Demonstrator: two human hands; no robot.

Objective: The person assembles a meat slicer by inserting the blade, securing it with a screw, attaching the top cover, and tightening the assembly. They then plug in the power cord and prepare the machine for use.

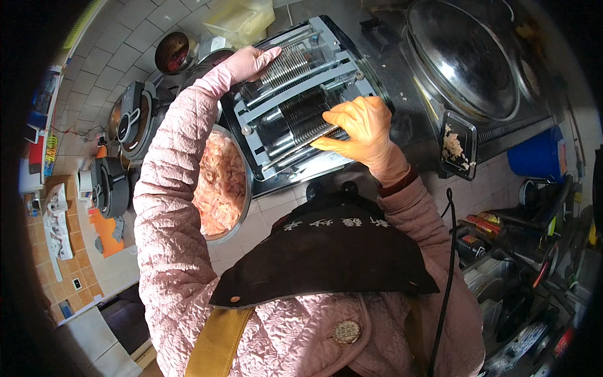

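Note:
A meat slicer with grey crossbars and two rows of thin round blades lies open on the counter in front of me. My left hand, in a pale pink glove, has its fingers curled at the upper left end of the slicer's frame, beside the farther blade row; what its fingertips grip is hidden. In an orange-yellow glove, my right hand pinches a thin metal bar along the near side of the blades. A steel bowl of pale pink raw meat stands left of the slicer, partly behind my left sleeve.
A large shiny domed lid rests at the far right. Before it sits a small black tray with pale scraps. Cookers and a pot line the left. A yellowish bag lies behind; a blue bucket stands right.

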